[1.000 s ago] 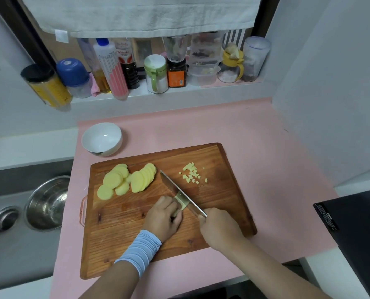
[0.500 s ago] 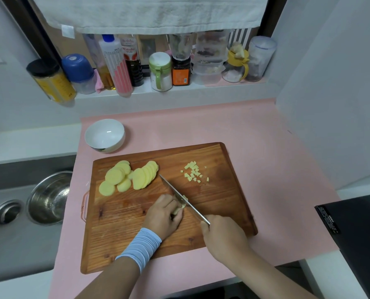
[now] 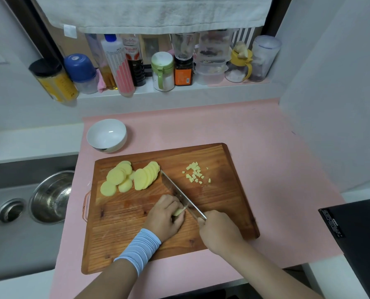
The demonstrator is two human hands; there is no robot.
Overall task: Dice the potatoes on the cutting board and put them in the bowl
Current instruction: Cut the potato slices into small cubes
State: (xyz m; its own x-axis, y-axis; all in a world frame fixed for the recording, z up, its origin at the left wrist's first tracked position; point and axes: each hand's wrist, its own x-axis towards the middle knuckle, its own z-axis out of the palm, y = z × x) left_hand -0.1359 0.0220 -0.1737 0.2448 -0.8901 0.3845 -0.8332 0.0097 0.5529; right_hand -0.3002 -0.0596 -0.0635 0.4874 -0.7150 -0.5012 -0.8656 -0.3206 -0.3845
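A wooden cutting board (image 3: 222,203) lies on the pink mat. Round potato slices (image 3: 130,178) are fanned out on its far left. A small heap of potato dice (image 3: 195,174) sits on its far right. My left hand (image 3: 164,216), with a pale blue wristband, presses down a few potato slices (image 3: 178,211) at the board's middle. My right hand (image 3: 219,231) grips the handle of a knife (image 3: 177,192) whose blade rests against those slices, beside my left fingertips. An empty white bowl (image 3: 106,134) stands on the mat beyond the board's far left corner.
A steel bowl (image 3: 50,197) sits in the sink beside a drain (image 3: 10,210) at the left. Bottles and jars (image 3: 162,67) line the ledge at the back under a hanging towel. A black appliance (image 3: 356,238) occupies the right front. A wall rises on the right.
The knife blade has slid slightly along the slices under my left hand, whose fingers have drawn back a little. My head has moved, shifting the view. The sliced and diced heaps lie unchanged.
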